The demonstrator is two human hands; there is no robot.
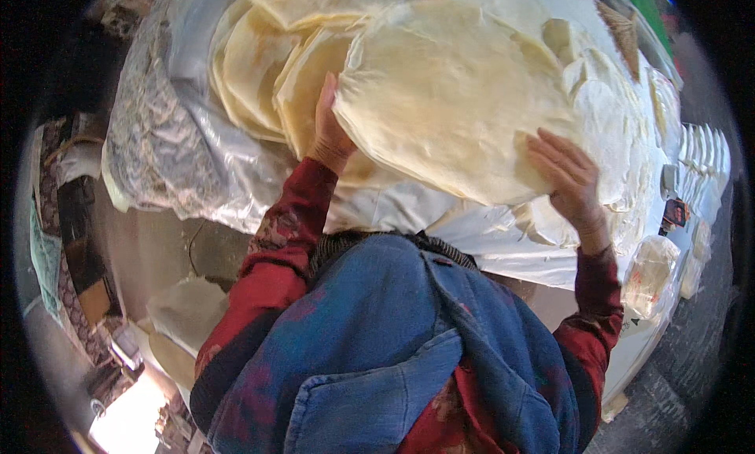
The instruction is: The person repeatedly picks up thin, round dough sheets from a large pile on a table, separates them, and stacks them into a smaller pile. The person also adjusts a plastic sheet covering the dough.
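Observation:
A large, thin, pale-yellow round flatbread (454, 94) lies before me, apparently on a layered pile whose edges show along its near left side. My left hand (333, 127) grips its left edge, fingers up along the side and the palm partly hidden by the sheet. Across the near right part of the top, my right hand (566, 171) is spread flat with its fingers extended and casting a shadow. Its thumb is hidden, so a grip there cannot be made out. More flatbreads (253, 71) overlap in a stack to the left, partly under this one.
Clear plastic sheeting (171, 130) is bunched at the left. White cloth (389, 209) covers the near table edge. Folded pale sheets (601, 112) lie right. Beyond are a plastic-wrapped package (652, 271), a small black-and-orange object (676, 212) and a row of white folded pieces (702, 153).

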